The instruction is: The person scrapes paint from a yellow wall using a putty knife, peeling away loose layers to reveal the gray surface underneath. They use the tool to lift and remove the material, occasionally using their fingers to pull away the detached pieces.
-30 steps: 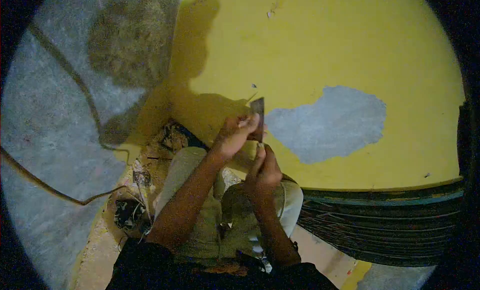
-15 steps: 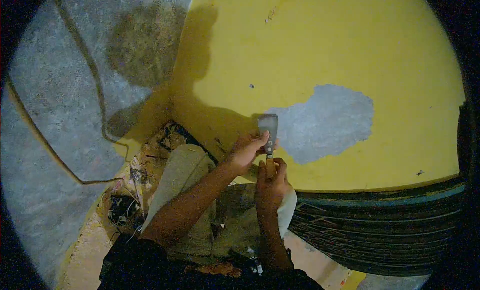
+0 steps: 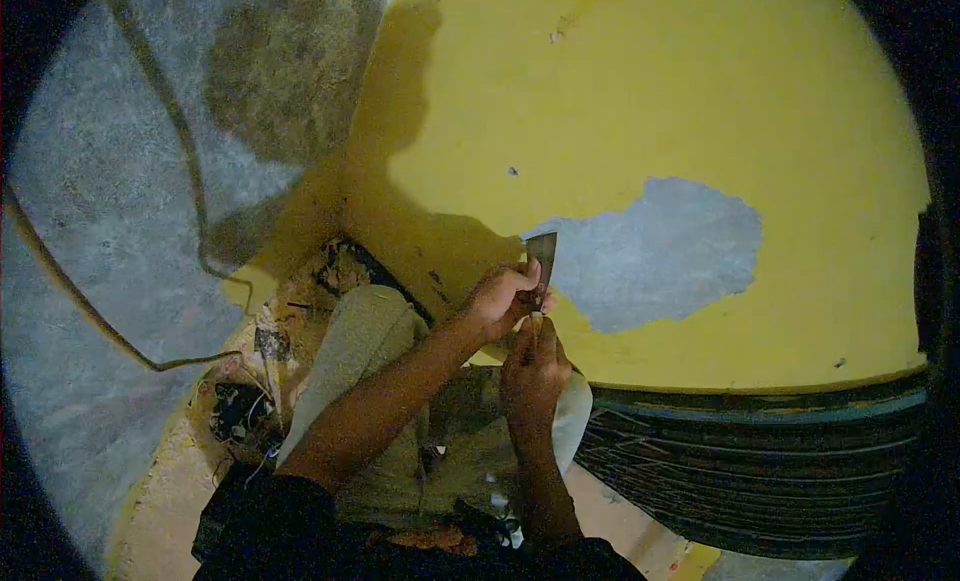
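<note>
A putty knife [image 3: 542, 249] stands upright between my hands, its metal blade pointing up and its light-coloured handle lower down. My right hand [image 3: 532, 376] is wrapped round the handle and hides most of it. Higher up, my left hand [image 3: 500, 299] pinches the lower blade, thumb on the near face. Behind the blade lies the left end of a bare grey patch [image 3: 665, 251] with a ragged edge, set in a yellow painted wall [image 3: 640, 101].
Shadows of a head and arms fall across the yellow paint and the grey surface [image 3: 90, 221] at left. A bent cable [image 3: 90, 301] runs down that side. Ridged dark sheets [image 3: 740, 471] lie below right. My bent knee [image 3: 360, 326] is close to the wall.
The putty knife has turned about its length, so its blade now looks narrower. My right hand has rolled round the handle and covers more of it. The left stays at the blade.
</note>
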A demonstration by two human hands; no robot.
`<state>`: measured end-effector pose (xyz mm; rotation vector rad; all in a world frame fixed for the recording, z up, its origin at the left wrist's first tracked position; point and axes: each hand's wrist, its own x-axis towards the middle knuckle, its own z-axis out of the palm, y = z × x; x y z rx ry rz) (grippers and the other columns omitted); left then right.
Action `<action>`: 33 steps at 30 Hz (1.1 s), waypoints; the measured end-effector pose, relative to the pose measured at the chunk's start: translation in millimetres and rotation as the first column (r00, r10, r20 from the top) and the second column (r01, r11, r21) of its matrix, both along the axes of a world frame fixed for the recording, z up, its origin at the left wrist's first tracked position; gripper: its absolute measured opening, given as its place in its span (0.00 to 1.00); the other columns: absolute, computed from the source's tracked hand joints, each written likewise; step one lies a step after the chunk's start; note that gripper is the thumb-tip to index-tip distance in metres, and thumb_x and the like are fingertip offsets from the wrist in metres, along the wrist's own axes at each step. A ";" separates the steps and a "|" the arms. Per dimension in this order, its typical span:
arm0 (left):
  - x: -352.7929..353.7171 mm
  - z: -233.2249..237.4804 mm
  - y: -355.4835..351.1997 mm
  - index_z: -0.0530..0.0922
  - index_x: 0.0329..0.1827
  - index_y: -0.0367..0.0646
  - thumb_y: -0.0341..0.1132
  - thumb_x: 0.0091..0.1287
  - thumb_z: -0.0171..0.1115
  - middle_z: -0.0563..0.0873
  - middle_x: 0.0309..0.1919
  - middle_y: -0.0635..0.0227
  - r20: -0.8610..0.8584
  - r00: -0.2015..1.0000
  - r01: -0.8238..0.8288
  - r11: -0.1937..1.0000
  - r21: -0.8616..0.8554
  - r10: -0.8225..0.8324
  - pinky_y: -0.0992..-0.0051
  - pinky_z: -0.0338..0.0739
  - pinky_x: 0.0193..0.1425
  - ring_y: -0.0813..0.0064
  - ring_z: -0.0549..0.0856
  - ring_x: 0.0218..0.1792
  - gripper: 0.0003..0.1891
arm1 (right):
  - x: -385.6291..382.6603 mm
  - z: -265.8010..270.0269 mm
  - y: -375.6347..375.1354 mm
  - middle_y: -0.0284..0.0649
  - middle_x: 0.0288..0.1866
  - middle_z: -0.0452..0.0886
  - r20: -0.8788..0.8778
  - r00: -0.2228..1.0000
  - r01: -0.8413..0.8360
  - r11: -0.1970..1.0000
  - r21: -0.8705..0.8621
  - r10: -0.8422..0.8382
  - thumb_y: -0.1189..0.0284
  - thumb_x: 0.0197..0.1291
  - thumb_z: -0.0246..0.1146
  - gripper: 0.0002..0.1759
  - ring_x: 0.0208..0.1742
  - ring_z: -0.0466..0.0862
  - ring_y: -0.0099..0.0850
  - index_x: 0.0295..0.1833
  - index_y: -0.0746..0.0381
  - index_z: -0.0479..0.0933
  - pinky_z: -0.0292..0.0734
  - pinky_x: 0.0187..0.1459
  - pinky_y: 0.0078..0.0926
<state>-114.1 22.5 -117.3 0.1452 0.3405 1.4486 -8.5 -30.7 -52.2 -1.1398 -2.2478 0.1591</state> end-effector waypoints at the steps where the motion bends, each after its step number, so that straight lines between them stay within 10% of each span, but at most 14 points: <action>1: 2.3 -6.3 3.1 0.76 0.38 0.41 0.45 0.65 0.60 0.83 0.30 0.65 0.022 1.000 -0.023 0.999 0.025 0.022 0.70 0.77 0.32 0.68 0.82 0.28 0.14 | -1.2 1.0 -0.6 0.56 0.30 0.78 0.002 1.000 0.012 1.000 -0.017 -0.012 0.72 0.67 0.54 0.10 0.29 0.79 0.52 0.41 0.71 0.74 0.73 0.31 0.45; 8: -7.9 1.3 6.4 0.77 0.34 0.43 0.45 0.68 0.57 0.84 0.27 0.65 -0.187 0.982 -0.021 0.999 -0.044 0.012 0.70 0.76 0.31 0.69 0.82 0.26 0.14 | -10.4 -2.7 8.4 0.56 0.29 0.78 -0.098 0.995 -0.019 0.998 0.063 0.025 0.73 0.67 0.55 0.10 0.29 0.80 0.52 0.42 0.71 0.75 0.74 0.31 0.45; 11: -3.5 -1.0 10.4 0.77 0.32 0.44 0.47 0.69 0.56 0.84 0.26 0.65 -0.166 0.985 -0.047 0.998 -0.036 0.040 0.70 0.76 0.32 0.69 0.82 0.25 0.16 | -7.6 -1.4 8.1 0.57 0.31 0.80 0.130 0.991 0.033 0.999 0.035 -0.037 0.72 0.67 0.55 0.11 0.31 0.82 0.51 0.44 0.72 0.76 0.76 0.32 0.42; 13: -3.7 -2.7 15.5 0.77 0.31 0.44 0.49 0.68 0.56 0.82 0.26 0.66 -0.259 0.962 -0.102 0.994 -0.041 0.088 0.70 0.76 0.32 0.69 0.81 0.24 0.17 | -17.0 -4.1 9.7 0.56 0.30 0.80 -0.089 0.993 0.077 0.997 -0.002 -0.077 0.73 0.67 0.54 0.11 0.31 0.82 0.51 0.44 0.71 0.76 0.76 0.32 0.41; 15: -28.3 -16.8 16.3 0.76 0.35 0.39 0.46 0.72 0.53 0.81 0.28 0.63 -0.469 0.678 -0.403 0.820 0.407 0.566 0.70 0.78 0.35 0.70 0.82 0.27 0.17 | -41.6 0.1 33.2 0.56 0.29 0.79 -0.141 0.977 -0.155 0.987 0.032 0.158 0.72 0.68 0.53 0.11 0.30 0.81 0.54 0.43 0.71 0.75 0.75 0.32 0.43; 18: -116.2 33.9 -3.8 0.76 0.35 0.40 0.46 0.71 0.53 0.81 0.27 0.66 -0.106 0.966 -0.238 0.971 0.002 0.237 0.72 0.75 0.33 0.74 0.80 0.26 0.17 | -111.5 35.4 32.7 0.56 0.28 0.79 -0.175 0.956 -0.251 0.964 -0.086 0.234 0.70 0.68 0.53 0.12 0.30 0.80 0.56 0.43 0.70 0.74 0.75 0.33 0.45; 25: -84.5 -6.7 -7.0 0.76 0.41 0.40 0.44 0.71 0.56 0.80 0.30 0.69 -0.357 0.875 -0.303 0.945 0.124 0.327 0.78 0.74 0.33 0.77 0.80 0.31 0.14 | -80.9 -12.7 8.3 0.57 0.35 0.79 -0.181 0.977 -0.113 0.993 0.026 0.116 0.68 0.69 0.52 0.15 0.34 0.81 0.53 0.50 0.69 0.73 0.74 0.34 0.46; 28: -50.3 26.7 -22.7 0.70 0.54 0.37 0.32 0.66 0.63 0.80 0.44 0.66 -0.341 0.858 -0.356 0.923 0.147 0.385 0.73 0.79 0.50 0.74 0.82 0.44 0.17 | -35.8 -8.0 -5.9 0.54 0.38 0.77 -0.142 0.990 -0.001 0.999 0.042 0.007 0.68 0.70 0.52 0.17 0.35 0.79 0.49 0.54 0.70 0.72 0.74 0.37 0.44; 33: -14.1 49.8 -42.1 0.70 0.56 0.36 0.31 0.64 0.61 0.80 0.44 0.65 -0.454 0.756 -0.341 0.876 0.341 0.471 0.72 0.79 0.50 0.73 0.82 0.45 0.19 | 2.7 7.7 -8.7 0.51 0.40 0.73 -0.028 0.983 0.184 0.971 0.155 -0.182 0.70 0.68 0.55 0.16 0.35 0.77 0.47 0.55 0.70 0.71 0.74 0.41 0.42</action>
